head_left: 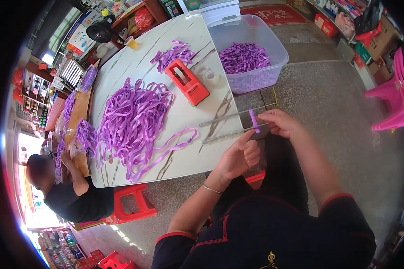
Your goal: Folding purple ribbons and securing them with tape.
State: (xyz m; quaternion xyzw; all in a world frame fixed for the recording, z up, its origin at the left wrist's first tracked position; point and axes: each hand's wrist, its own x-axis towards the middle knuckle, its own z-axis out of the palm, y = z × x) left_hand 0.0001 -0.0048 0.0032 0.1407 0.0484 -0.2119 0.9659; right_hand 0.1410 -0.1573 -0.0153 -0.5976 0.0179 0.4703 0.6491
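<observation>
My right hand (280, 123) pinches a short loop of purple ribbon (254, 121) wrapped across two thin metal rods (231, 126) that stick out over the table's near edge. My left hand (239, 157) sits just below the rods with its fingers curled up against the lower rod and the ribbon. A long strand leads from the ribbon pile (132, 123) along the white marbled table (184, 152) toward the rods.
A red tape dispenser (187, 81) and a clear tape roll (211, 77) lie mid-table. A clear plastic tub (274, 49) holds purple ribbon pieces. Another person (72, 193) works at the table's left, beside a red stool (130, 204). Pink chairs (397, 96) stand at right.
</observation>
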